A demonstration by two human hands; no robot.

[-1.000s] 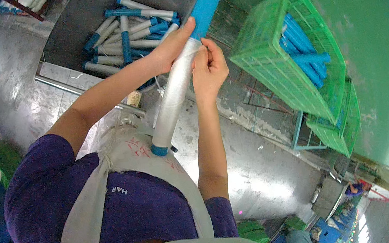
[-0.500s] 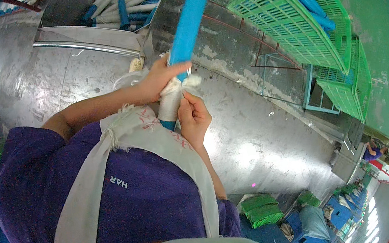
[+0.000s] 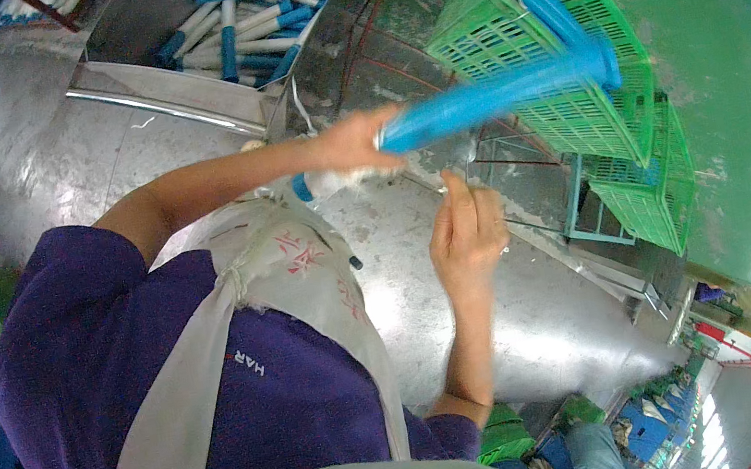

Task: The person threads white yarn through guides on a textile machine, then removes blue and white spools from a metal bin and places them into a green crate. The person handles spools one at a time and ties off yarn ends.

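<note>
My left hand (image 3: 360, 142) is closed round a long blue tube (image 3: 492, 103), which slants to the right and is smeared by motion at its far end. White yarn (image 3: 343, 181) is wound on the tube's near part, below the left hand, and a blue end shows beside my apron. To the right, apart from the tube, my right hand (image 3: 470, 232) is raised with thumb and fingers pinched together. What lies in that pinch, if anything, is too small to make out.
A metal bin (image 3: 170, 95) at the far left holds several blue-and-white tubes (image 3: 253, 29). Green plastic crates (image 3: 513, 49) stand at the right, the upper one with blue tubes inside. Below lies a grey metal surface (image 3: 402, 279). Green bundles (image 3: 504, 434) sit at the lower right.
The tube has swung from steeply upright to leaning right. My right hand has left the yarn and moved right, away from the tube; my left hand has shifted right with it.
</note>
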